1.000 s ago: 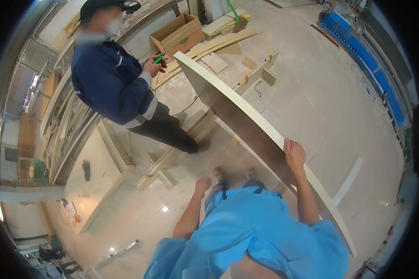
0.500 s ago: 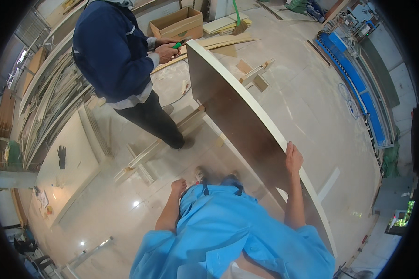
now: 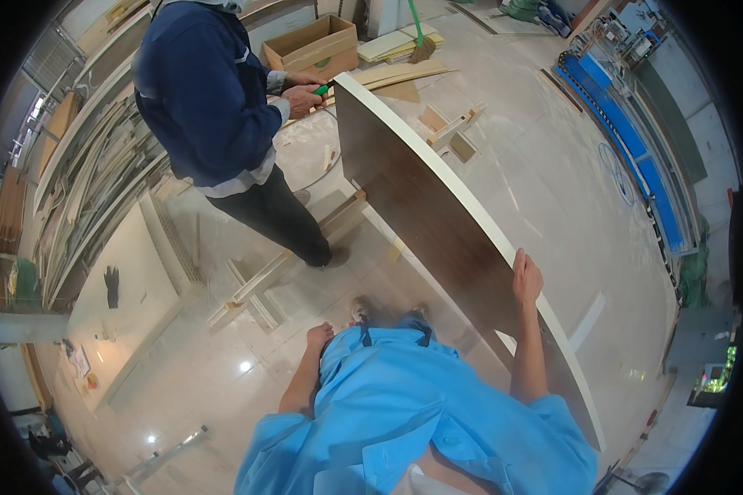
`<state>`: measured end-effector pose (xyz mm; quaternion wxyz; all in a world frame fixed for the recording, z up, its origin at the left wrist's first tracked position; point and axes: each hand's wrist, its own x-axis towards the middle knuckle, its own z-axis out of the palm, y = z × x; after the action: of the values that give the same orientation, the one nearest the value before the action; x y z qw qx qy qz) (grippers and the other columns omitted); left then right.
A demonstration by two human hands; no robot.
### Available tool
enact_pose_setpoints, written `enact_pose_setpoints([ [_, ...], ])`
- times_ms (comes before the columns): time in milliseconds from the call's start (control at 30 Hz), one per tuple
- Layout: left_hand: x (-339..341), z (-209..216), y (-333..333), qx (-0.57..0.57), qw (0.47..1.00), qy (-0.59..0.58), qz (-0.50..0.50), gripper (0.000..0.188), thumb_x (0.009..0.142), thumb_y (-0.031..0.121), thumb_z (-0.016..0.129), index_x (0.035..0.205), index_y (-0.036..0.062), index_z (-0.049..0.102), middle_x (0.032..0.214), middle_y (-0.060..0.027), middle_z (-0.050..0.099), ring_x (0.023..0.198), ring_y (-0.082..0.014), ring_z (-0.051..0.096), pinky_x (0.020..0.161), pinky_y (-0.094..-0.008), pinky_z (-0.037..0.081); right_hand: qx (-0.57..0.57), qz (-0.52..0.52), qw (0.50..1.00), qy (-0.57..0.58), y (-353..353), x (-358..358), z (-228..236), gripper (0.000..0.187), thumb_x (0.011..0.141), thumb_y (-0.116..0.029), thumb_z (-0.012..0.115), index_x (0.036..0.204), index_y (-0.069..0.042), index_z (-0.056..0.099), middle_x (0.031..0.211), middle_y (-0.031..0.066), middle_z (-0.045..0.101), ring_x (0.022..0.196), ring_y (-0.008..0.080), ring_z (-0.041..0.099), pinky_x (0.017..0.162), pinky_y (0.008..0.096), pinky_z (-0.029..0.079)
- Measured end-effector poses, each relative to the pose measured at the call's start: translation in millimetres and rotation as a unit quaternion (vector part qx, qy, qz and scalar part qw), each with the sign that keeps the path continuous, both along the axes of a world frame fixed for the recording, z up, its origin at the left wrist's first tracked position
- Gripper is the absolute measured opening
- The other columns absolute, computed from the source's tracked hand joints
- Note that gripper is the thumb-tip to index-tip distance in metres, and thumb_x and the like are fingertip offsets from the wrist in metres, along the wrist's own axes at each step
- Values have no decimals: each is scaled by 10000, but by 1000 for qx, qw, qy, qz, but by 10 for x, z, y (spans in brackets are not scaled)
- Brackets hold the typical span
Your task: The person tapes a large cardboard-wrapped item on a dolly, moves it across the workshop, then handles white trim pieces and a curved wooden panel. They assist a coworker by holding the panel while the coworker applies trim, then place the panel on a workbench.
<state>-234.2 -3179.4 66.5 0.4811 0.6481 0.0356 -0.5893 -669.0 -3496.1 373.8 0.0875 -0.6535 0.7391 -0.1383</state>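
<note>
the room is a workshop with a pale, glossy floor [image 3: 553, 190] that reflects the ceiling lights as bright spots. along the left wall, racks of long pale boards and strips [image 3: 99, 173] lean in rows, and a long blue machine [image 3: 636, 140] runs down the right side.

standing on edge across the middle is a large flat panel with a dark brown face and a cream edge band [image 3: 437, 223], running from the far worker down to the lower right. it rests on low pale wooden trestle pieces [image 3: 338, 219] on the floor, and more such offcuts [image 3: 450, 132] lie beyond it.

a person in a dark blue jacket and black trousers [image 3: 206, 99] stands at the far end of the panel, both hands at its corner around a small green tool [image 3: 322, 89]. behind them sits an open brown cardboard box [image 3: 309, 45], with a stack of thin pale sheets [image 3: 404, 45] just beside it.

the right hand [image 3: 527, 279] lies on the panel's top edge, fingers curled over the cream band and gripping it. the left hand [image 3: 318, 337] hangs low by the light blue shirt [image 3: 404, 412], apart from the panel; whether it is open or closed cannot be told.
</note>
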Motion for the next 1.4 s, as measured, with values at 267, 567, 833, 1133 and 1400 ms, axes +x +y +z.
enact_pose_setpoints([
  [267,49,265,-159,56,998,-13,-33,247,926,240,640,862,3,658,720,-69,623,590,-162,591,491,-251,449,1,-2,1000,4,-4,-7,-19,620,1033,-524,311,856,-22,629,841,249,655,852,469,614,744,538,446],
  [567,-5,527,-278,86,995,-21,-48,241,927,251,643,872,18,664,739,-67,632,608,-147,602,486,-239,439,11,-10,1000,0,-23,-9,-3,639,1030,-531,298,882,-18,649,867,251,666,886,460,625,790,527,461],
  [833,45,494,-229,76,994,-24,-78,263,921,267,637,907,9,689,763,-79,644,645,-181,622,537,-267,478,16,-10,1000,-4,-11,3,22,648,1027,-545,295,888,-27,657,872,245,670,891,461,623,788,525,460],
  [1133,24,547,-246,95,994,-16,-50,238,916,245,640,872,14,675,698,-55,619,589,-150,592,497,-240,444,-3,-1,1000,7,-13,-22,-24,664,1028,-551,282,851,-22,641,846,259,660,864,475,618,761,539,454],
  [1400,25,531,-227,78,995,-25,-53,275,958,267,640,848,16,666,678,-33,596,562,-130,567,469,-230,414,-2,-6,1000,6,-17,-18,5,634,1029,-533,313,867,-27,659,844,251,669,862,459,634,767,528,466],
])
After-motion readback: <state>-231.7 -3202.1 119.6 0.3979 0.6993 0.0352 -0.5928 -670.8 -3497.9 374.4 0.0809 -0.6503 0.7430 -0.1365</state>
